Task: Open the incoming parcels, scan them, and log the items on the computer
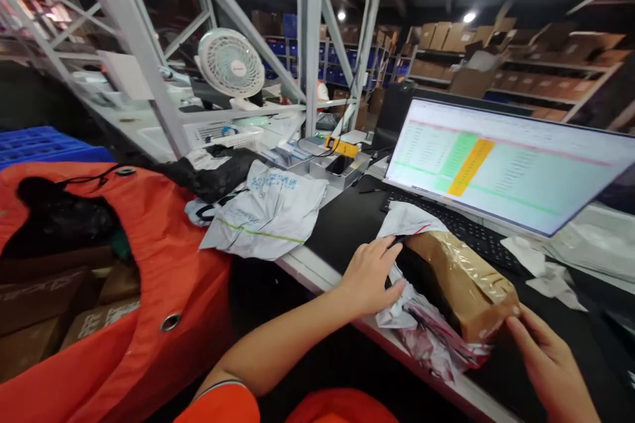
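Brown package [461,277]: lies on the black desk mat [350,215], at four o'clock from the middle of the view, between both hands, shiny with tape along the upper face. Sits partly within a crumpled plastic bag [414,314], white and reddish, bunched from seven o'clock round to eleven.

At nine o'clock from the package, left hand [370,274]: reaches over the bag's edge, touching plastic, with thumb spread wide from the fingers; cannot tell whether gripping it. From these fingertips, package just beside, at three o'clock; cannot tell whether touching.

At four o'clock from the package, right hand [550,353]: holds the near right corner, with thumb and forefinger narrow and close together there. From these fingertips, package in contact, at ten o'clock.

Around the package: keyboard [489,231] at one o'clock, with lit monitor [510,158] beyond; white scraps [550,271] near, at three; white mailer [270,218] well apart, between nine and ten, with black bag [218,175] just beyond; orange sack [198,297] at nine, with cartons [44,304] inside; fan [231,63] far off at ten.
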`<action>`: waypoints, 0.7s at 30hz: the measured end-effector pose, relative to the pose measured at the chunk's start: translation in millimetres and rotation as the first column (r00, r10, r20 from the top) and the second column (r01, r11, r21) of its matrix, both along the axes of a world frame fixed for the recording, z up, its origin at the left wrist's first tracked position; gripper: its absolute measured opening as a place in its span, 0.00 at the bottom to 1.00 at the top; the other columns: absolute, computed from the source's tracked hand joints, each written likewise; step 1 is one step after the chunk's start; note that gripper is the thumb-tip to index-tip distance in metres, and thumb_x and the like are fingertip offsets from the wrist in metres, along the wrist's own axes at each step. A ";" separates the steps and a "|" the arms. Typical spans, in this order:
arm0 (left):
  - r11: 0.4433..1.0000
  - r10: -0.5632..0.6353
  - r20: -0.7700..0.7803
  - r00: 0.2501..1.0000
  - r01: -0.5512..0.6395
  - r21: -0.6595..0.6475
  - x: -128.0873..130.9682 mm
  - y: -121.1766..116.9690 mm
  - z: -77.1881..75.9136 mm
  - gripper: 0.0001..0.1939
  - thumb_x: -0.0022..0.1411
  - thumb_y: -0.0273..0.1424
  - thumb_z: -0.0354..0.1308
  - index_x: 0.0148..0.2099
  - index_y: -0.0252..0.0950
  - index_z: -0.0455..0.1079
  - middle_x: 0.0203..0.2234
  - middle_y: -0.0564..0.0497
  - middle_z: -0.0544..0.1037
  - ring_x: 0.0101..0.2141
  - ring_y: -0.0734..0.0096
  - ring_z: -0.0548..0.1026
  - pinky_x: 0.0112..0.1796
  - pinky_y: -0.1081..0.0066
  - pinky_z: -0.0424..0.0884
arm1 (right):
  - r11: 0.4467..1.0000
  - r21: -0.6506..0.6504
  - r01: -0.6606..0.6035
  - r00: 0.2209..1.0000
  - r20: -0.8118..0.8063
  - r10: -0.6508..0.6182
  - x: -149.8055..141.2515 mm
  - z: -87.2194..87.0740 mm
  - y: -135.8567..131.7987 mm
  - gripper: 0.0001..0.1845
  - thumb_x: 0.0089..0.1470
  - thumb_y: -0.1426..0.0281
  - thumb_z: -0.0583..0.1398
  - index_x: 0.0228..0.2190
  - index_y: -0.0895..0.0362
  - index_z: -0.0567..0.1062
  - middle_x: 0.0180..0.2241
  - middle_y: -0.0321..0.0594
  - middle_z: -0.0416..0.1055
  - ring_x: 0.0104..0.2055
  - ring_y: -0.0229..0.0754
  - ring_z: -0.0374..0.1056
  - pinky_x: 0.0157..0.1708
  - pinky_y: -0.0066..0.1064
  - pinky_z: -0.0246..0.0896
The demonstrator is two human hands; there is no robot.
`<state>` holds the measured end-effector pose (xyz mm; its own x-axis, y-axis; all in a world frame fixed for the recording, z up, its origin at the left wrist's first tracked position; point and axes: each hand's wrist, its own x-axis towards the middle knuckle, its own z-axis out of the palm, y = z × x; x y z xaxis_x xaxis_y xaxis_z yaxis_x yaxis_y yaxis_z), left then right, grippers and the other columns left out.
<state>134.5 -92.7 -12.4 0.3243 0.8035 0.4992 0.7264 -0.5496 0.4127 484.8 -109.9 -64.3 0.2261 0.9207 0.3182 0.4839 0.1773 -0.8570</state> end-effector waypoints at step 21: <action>0.994 -0.108 0.063 0.992 0.107 0.012 60.0 128.0 14.8 0.23 0.61 0.25 0.52 0.59 0.32 0.68 0.54 0.37 0.76 0.53 0.54 0.76 0.54 0.49 0.72 | 0.969 0.116 -0.218 0.973 -0.044 0.225 -31.8 -8.3 -18.5 0.24 0.66 0.55 0.54 0.53 0.57 0.75 0.51 0.49 0.76 0.53 0.50 0.73 0.52 0.41 0.71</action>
